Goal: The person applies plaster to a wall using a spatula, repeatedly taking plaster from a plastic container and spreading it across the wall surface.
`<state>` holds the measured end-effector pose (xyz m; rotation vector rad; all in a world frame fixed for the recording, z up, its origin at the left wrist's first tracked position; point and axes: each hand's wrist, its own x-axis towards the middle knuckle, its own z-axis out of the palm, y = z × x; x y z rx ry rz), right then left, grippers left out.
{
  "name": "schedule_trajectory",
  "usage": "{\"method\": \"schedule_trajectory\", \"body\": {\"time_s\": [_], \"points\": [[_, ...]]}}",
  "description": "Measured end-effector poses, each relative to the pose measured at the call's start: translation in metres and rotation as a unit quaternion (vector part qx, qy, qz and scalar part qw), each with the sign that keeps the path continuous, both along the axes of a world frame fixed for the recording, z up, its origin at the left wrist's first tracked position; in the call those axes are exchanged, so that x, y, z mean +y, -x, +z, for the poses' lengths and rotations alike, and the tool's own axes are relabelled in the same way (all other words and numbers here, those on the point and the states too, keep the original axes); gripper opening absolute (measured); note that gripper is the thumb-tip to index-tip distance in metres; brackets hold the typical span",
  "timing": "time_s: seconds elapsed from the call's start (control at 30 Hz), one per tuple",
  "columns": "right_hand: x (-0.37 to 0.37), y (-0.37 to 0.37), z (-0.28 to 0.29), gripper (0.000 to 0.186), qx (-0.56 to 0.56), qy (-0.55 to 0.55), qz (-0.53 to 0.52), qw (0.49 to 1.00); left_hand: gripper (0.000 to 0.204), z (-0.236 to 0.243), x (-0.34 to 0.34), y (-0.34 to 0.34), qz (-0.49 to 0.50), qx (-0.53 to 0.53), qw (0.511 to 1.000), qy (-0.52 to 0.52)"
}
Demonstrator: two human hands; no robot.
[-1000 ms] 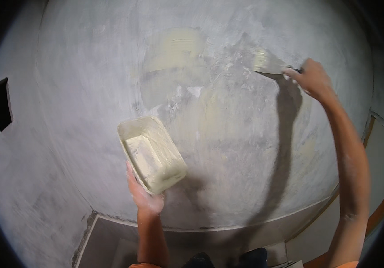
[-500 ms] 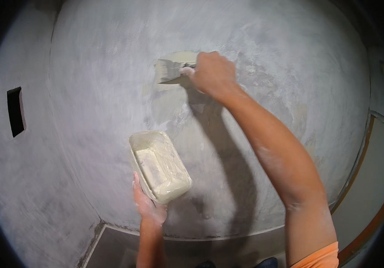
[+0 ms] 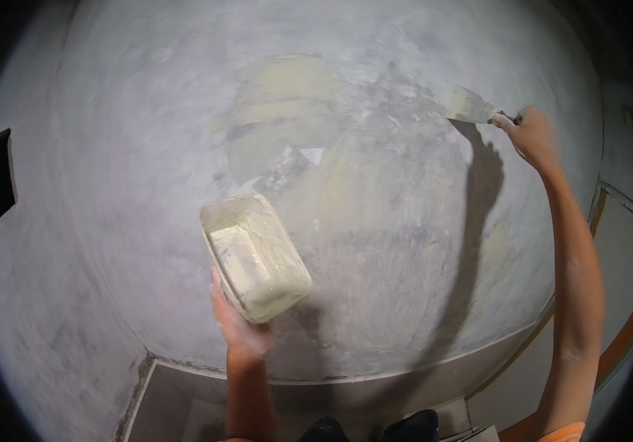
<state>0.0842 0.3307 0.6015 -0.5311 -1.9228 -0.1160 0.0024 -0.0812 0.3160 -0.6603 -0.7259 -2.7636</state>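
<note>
My left hand (image 3: 237, 317), dusted white, holds a cream plastic tub (image 3: 256, 258) tilted toward me, its inside coated with pale putty. My right hand (image 3: 529, 138) grips the dark handle of a wide putty knife (image 3: 468, 105), whose putty-smeared blade is on or just off the grey wall (image 3: 147, 103) at the upper right. Pale yellowish putty patches (image 3: 283, 81) mark the wall's upper middle, with greyer, scraped areas beside them. My arm's shadow falls below the knife.
A dark rectangular opening (image 3: 2, 173) is in the left wall. Along the bottom runs a pale-edged ledge (image 3: 156, 398). At the right is a pale panel (image 3: 611, 250) with brown edging. Dark shoes (image 3: 412, 429) show at the bottom edge.
My right hand swept leftward with the knife over the upper middle patch, then returned to the right, where new-looking pale streaks remain on the patch. The tub dipped slightly and rose again.
</note>
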Motion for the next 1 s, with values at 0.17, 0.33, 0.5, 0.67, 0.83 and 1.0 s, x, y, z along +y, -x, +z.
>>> {"method": "schedule_trajectory", "body": {"time_s": [0.17,0.33,0.5,0.67,0.83,1.0], "points": [[-0.041,0.017,0.000,0.068,0.058,-0.050,0.071,0.995,0.064,0.011,0.012,-0.006,0.051,-0.003,0.999,0.005],[-0.172,0.066,0.002,0.060,-0.024,-0.069,0.286,0.956,0.067,0.002,0.015,0.013,0.109,-0.036,0.993,-0.012],[-0.204,0.093,0.007,0.054,-0.054,-0.087,0.336,0.936,0.071,0.017,0.036,0.008,0.123,-0.069,0.990,-0.012],[-0.135,0.072,0.013,0.060,-0.068,0.006,0.254,0.965,0.071,0.019,0.027,-0.004,0.095,-0.070,0.993,-0.026],[-0.026,0.011,0.018,0.061,-0.063,0.020,0.062,0.996,0.070,0.029,0.034,-0.007,0.079,-0.047,0.996,0.015],[0.012,-0.046,0.016,0.060,0.014,-0.054,-0.017,0.998,0.065,0.030,0.033,-0.016,0.079,-0.022,0.997,-0.003]]}}
